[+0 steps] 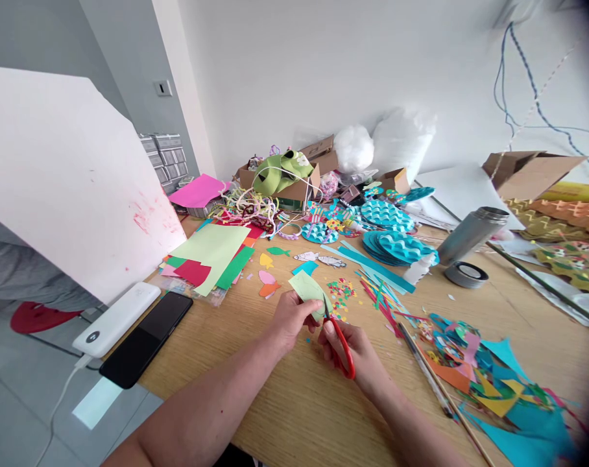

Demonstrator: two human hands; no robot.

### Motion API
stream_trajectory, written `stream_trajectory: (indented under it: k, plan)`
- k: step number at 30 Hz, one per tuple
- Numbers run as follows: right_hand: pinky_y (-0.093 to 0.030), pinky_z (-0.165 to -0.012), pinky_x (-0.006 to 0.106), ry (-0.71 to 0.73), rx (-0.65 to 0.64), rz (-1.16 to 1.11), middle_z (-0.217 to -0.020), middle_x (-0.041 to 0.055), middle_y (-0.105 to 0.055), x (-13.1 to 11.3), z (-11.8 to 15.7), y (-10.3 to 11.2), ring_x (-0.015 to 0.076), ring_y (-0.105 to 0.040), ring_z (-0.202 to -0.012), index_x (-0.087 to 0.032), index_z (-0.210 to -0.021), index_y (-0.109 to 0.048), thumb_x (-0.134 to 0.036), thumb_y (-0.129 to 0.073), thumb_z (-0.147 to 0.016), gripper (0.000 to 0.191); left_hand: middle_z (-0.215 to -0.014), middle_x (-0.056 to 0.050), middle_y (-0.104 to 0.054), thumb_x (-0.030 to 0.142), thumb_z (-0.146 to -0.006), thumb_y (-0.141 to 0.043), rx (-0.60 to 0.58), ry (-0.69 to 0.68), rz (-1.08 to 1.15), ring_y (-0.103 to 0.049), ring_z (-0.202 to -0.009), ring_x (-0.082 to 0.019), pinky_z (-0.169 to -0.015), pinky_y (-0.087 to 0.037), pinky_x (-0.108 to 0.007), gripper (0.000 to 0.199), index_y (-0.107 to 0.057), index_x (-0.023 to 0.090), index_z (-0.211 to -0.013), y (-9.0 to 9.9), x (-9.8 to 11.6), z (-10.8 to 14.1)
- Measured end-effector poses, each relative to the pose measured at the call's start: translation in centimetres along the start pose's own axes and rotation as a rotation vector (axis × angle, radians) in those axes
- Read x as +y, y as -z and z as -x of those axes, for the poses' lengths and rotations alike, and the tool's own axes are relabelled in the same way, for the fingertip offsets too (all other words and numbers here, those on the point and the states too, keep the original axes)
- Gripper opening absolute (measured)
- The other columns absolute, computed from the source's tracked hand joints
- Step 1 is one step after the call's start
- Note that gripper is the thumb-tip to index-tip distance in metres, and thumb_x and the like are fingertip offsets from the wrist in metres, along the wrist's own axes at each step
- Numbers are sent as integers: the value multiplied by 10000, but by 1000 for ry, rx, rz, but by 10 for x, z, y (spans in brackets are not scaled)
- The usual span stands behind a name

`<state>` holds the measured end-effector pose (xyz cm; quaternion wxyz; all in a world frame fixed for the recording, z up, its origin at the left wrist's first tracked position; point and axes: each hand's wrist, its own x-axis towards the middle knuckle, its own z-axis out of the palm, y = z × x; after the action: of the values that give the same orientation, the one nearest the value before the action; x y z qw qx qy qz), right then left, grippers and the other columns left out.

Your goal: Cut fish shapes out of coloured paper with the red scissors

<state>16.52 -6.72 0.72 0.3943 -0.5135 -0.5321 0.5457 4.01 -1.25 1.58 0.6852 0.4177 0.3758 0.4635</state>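
Between thumb and fingers, my left hand (294,318) pinches a small piece of pale green paper (306,285) above the wooden table (216,363). My right hand (348,344) is closed round red-handled scissors (344,347), whose blades meet the paper's right edge. Just beyond lie cut paper fish: a green one (277,251), a yellow one (266,261), a pink one (266,277) and an orange one (270,289). A blue paper piece (305,268) and printed fish cutouts (326,259) rest behind the hands. Small coloured paper dots (342,293) are scattered beside the scissors.
Coloured paper sheets (216,250), a black phone (147,338) and a white power bank (117,319) are on the left. A steel flask (472,240), a white glue bottle (420,267) and wavy blue discs (396,248) stand right of centre. Paper scraps (499,383) cover the near right.
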Motion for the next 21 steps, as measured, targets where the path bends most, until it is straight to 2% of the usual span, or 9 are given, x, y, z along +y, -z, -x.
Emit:
stream_trajectory:
  k: [21]
  plan:
    - [-303, -409, 199, 6, -35, -8, -484, -36, -492, 2, 1, 1, 75, -413, -398, -159, -678, -523, -753, -469, -771, 604, -529, 9, -547, 282, -613, -648, -16, 17, -18, -465, -438, -80, -388, -347, -193, 167, -579, 132, -633, 1, 0, 0]
